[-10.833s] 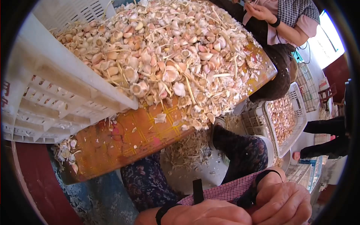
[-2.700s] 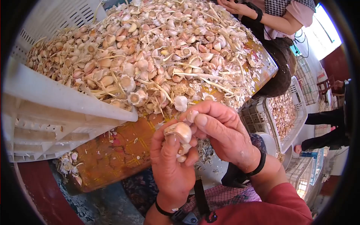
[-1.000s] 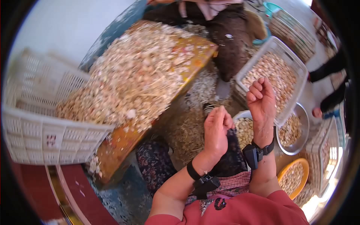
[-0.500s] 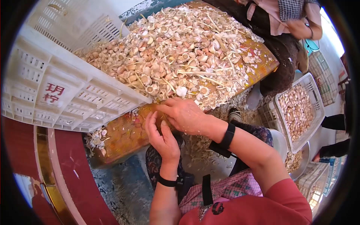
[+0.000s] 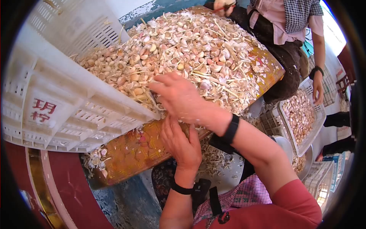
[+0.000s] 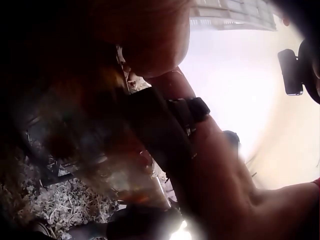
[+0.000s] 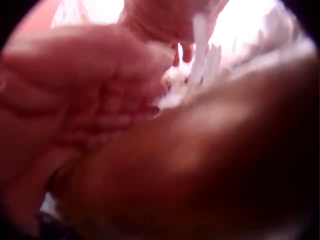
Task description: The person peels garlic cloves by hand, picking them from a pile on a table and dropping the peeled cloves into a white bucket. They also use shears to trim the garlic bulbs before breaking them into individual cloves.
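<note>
A big heap of garlic cloves, skins and stalks (image 5: pixel 190 49) covers an orange table (image 5: pixel 129 149). My right hand (image 5: pixel 167 91) lies on the near edge of the heap beside the white crate, fingers spread fairly straight over the cloves. My left hand (image 5: pixel 179 139) is just below it at the table's edge, fingers pointing up against the rim, their tips hidden under the right wrist. I see nothing gripped in either hand. The left wrist view is dark and shows only the right forearm with its black band (image 6: pixel 192 110). The right wrist view is a blur of skin.
A white slatted crate (image 5: pixel 76 107) lies tipped on the table at left, spilling garlic. Another person (image 5: pixel 286 23) sits at the far right, one hand hanging by a white crate of cloves (image 5: pixel 301 110). A pale bowl (image 5: pixel 284 145) and husk litter (image 5: pixel 217 158) are on the floor.
My right hand has slid up from the table's edge onto the garlic heap. The left hand has risen to the rim beneath it. Earlier, both hands worked a garlic bulb.
</note>
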